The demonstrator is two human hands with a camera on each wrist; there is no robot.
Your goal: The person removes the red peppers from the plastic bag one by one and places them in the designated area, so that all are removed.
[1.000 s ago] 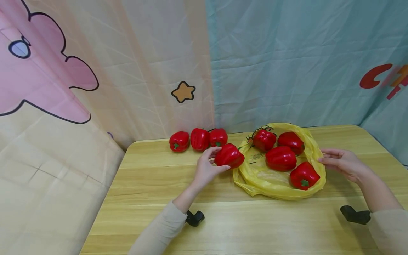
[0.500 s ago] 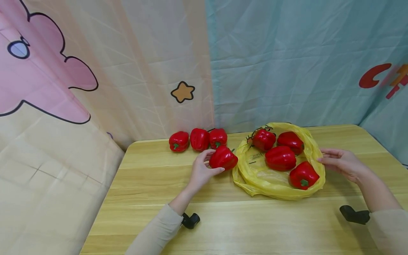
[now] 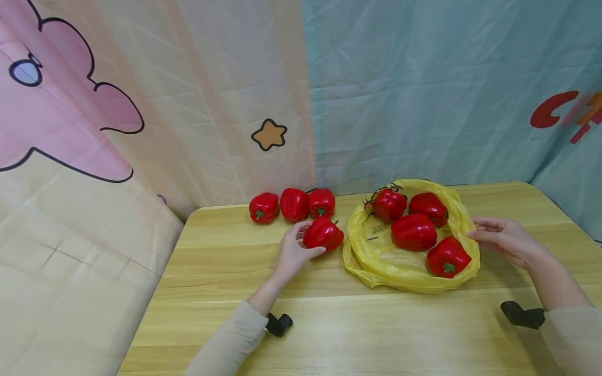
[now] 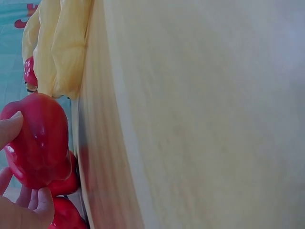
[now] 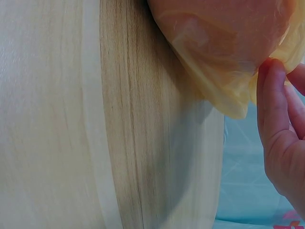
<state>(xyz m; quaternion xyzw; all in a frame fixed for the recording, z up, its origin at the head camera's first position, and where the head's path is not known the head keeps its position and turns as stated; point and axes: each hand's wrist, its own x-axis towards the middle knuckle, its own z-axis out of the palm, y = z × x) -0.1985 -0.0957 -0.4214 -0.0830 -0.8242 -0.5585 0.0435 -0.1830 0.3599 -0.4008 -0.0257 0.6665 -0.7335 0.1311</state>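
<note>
In the head view my left hand grips a red bell pepper, thumb on the near side and fingers behind it. The left wrist view shows the same bell pepper between thumb and fingers, close over the table. To its right stands a yellow plastic bag with its mouth rolled wide. Several red bell peppers lie inside, one of them a bell pepper in the middle. My right hand pinches the bag's right rim; in the right wrist view its fingertips meet the thin plastic.
Three more red bell peppers line the table's back edge, the leftmost bell pepper a little apart. The wooden table ends at a printed curtain. Black wrist-worn pieces show beside both forearms.
My left hand has moved left and slightly down with the bell pepper, from the bag's left rim to just in front of the back row. The right hand stays at the bag's rim.
</note>
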